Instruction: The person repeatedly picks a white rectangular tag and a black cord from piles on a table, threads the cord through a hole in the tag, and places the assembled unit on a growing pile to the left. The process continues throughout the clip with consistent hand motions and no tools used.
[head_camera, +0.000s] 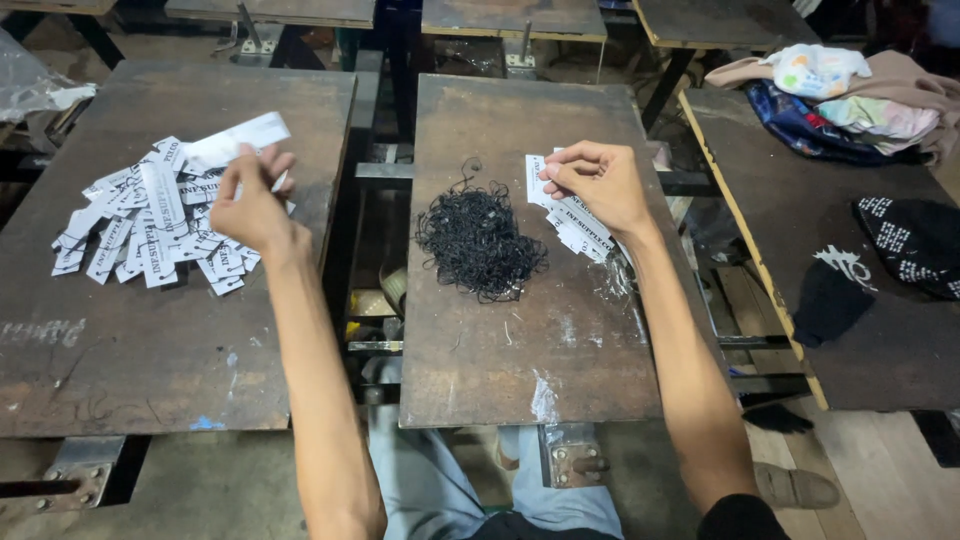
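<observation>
My left hand (252, 203) hovers over a loose pile of white paper tags (140, 225) on the left dark wooden board (150, 340) and pinches one long white tag (235, 140) between its fingers. My right hand (598, 180) rests on the middle board (520, 350), fingers closed on the top of a small fanned stack of white tags (572, 215). A tangled heap of thin black string loops (478, 240) lies just left of that stack.
A third board (800, 200) on the right carries folded coloured garments (850, 100) and a black knitted piece with white pattern (915, 240). Metal frame rails run in the gaps between boards. Clear plastic (30, 85) lies at the far left.
</observation>
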